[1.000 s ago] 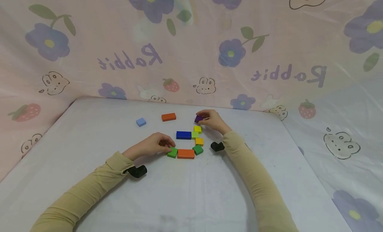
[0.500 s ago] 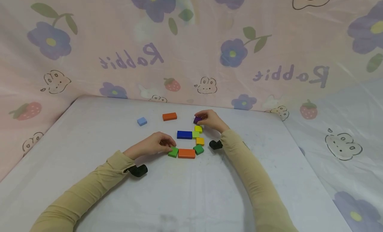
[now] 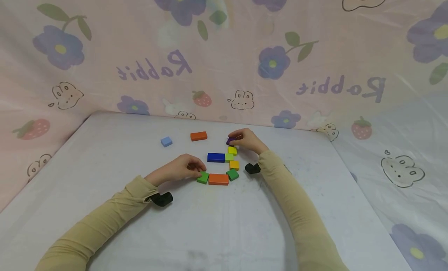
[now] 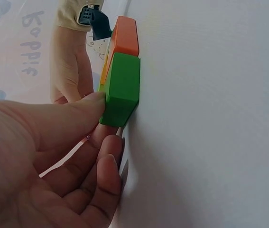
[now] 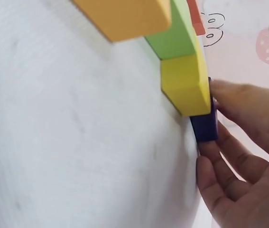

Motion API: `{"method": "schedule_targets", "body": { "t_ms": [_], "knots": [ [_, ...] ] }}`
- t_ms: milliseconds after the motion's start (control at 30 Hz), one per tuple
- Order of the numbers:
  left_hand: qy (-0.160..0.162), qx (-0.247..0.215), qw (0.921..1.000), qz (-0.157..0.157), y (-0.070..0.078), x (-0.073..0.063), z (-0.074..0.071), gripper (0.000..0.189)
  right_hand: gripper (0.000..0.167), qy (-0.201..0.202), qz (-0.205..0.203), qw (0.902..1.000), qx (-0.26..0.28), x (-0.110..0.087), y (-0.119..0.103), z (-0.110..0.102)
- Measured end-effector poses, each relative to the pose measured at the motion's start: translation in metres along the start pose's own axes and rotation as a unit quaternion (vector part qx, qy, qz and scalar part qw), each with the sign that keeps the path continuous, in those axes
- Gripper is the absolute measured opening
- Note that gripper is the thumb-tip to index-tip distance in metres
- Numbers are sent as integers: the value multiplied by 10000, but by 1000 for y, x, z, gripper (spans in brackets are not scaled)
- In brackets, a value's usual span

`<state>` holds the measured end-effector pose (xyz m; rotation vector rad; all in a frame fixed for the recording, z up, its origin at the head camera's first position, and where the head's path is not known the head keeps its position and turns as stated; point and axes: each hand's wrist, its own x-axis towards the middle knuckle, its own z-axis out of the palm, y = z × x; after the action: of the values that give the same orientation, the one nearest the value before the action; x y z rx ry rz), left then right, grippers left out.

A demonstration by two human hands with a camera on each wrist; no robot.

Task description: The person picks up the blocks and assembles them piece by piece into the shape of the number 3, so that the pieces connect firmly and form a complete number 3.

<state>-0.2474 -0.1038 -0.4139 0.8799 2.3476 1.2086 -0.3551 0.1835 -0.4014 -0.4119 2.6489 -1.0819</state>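
On the white table, my left hand [image 3: 180, 170] pinches a green block [image 3: 202, 178] between thumb and fingers; the thumb lies on its edge in the left wrist view. That block sits at the left end of an orange block [image 3: 218, 179], with a darker green block [image 3: 232, 175] at the other end. Farther back, my right hand [image 3: 246, 140] pinches a purple block [image 5: 205, 126] just beyond a yellow block [image 3: 232, 151]. A light green block [image 3: 229, 158] joins a dark blue block [image 3: 216, 157], and an amber block [image 3: 234, 165] lies nearer.
A red-orange block [image 3: 198, 136] and a light blue block [image 3: 166, 141] lie apart at the back left. Patterned cloth [image 3: 224, 69] hangs behind and beside the table. A black wrist device [image 3: 161, 199] shows under the left sleeve, another [image 3: 252, 168] under the right.
My right hand has shifted the purple block slightly left and nearer, toward the yellow block. The left hand stays on the green block. The head view has moved a little.
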Motion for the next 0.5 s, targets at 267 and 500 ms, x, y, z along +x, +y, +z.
{"method": "schedule_targets", "body": {
  "t_ms": [267,500],
  "knots": [
    [-1,-5,10000,32,-2,1,1,17,26,27,-42,10000,-6,0,3,-1],
    [24,17,10000,52,-1,0,0,17,28,24,44,9999,96,-1,4,-1]
  ]
}}
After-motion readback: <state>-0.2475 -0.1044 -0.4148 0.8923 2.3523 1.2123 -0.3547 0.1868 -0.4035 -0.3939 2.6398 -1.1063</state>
